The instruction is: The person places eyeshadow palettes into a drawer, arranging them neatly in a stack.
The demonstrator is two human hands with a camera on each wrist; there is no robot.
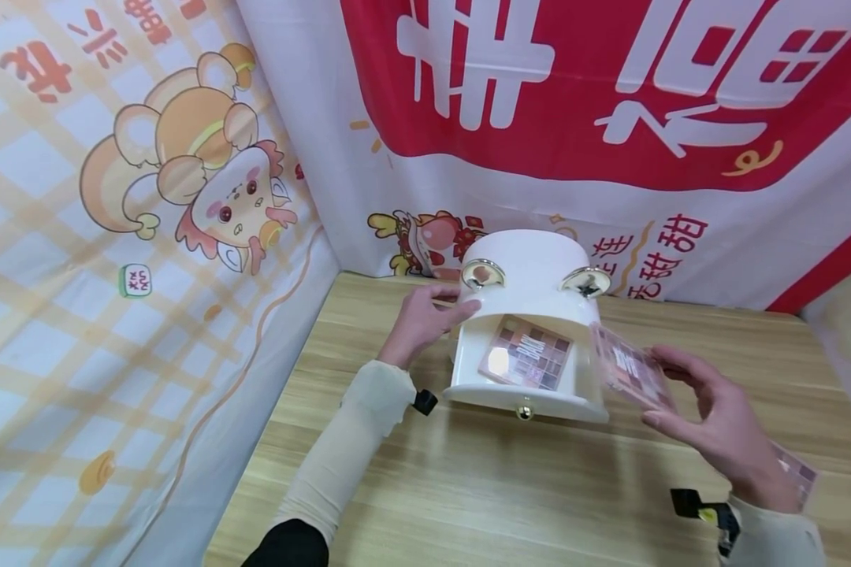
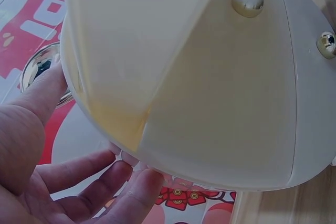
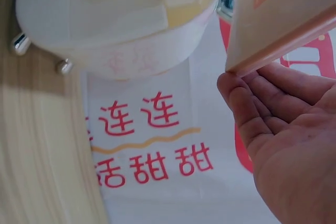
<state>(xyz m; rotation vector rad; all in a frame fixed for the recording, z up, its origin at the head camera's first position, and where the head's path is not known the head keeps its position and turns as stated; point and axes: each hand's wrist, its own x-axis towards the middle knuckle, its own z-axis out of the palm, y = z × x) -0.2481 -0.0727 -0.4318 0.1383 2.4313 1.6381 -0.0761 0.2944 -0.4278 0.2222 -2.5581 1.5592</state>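
Observation:
A white makeup organizer box with gold-ringed round eyes stands against the back cloth, its drawer pulled out by a gold knob. In the drawer lies an eyeshadow palette with a clear lid. My left hand holds the organizer's left side, thumb at the front and fingers farther back. The left wrist view shows the thumb and fingertips against its curved wall. To the right of the drawer, my right hand pinches a second eyeshadow palette by its edge, tilted and raised off the table.
Another palette lies on the wooden table, partly hidden behind my right wrist. A red and white printed cloth hangs right behind the organizer. A checked cloth borders the table on the left.

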